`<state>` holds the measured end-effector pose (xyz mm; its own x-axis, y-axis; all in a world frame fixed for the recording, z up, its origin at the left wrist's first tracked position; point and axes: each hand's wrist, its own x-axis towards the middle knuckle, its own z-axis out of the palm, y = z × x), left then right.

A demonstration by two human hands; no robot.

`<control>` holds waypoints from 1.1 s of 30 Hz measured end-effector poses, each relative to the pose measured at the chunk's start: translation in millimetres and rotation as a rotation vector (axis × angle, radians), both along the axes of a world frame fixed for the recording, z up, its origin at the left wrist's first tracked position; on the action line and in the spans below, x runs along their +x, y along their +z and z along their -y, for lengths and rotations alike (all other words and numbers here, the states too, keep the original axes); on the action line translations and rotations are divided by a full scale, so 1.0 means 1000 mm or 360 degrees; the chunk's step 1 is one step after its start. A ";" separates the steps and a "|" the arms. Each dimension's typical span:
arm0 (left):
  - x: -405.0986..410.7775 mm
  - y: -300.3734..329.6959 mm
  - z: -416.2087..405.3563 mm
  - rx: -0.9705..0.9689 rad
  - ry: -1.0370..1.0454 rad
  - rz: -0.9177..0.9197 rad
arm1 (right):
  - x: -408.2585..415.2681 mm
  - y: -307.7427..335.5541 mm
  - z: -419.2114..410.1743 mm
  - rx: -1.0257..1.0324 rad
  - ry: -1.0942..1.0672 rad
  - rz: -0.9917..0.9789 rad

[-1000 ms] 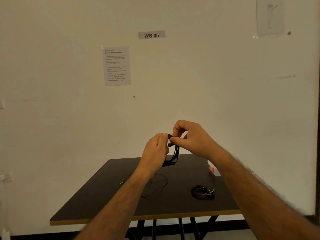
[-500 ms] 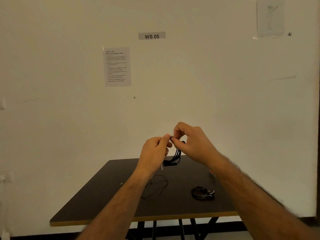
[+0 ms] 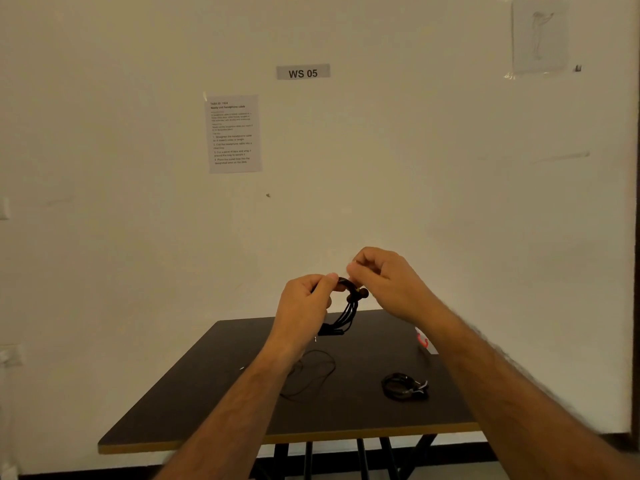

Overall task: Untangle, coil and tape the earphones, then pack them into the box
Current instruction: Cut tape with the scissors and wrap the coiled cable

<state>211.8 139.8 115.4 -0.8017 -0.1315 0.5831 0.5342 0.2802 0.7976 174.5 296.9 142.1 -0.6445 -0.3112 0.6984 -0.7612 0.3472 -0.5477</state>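
At frame centre, above the dark rectangular surface (image 3: pixel 214 403), the left hand (image 3: pixel 304 303) and right hand (image 3: pixel 384 285) each pinch the top of a black coiled earphone cable (image 3: pixel 348 311), apparently bundled, hanging down between them.

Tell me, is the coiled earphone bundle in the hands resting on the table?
No, both hands hold the bundle in the air above the table.
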 end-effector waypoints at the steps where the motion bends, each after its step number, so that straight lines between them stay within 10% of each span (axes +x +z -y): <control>1: 0.000 0.000 0.000 -0.0006 -0.0014 0.0003 | 0.000 0.002 -0.001 -0.0011 0.0014 0.0049; 33: 0.006 -0.003 0.000 -0.0541 0.0097 -0.0361 | -0.002 0.010 -0.014 0.0159 0.0522 0.1265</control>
<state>217.6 139.6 112.1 -0.6448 0.0557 0.7623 0.6598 0.5441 0.5183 172.7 311.4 152.4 -0.7968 -0.6030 0.0379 -0.2353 0.2520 -0.9387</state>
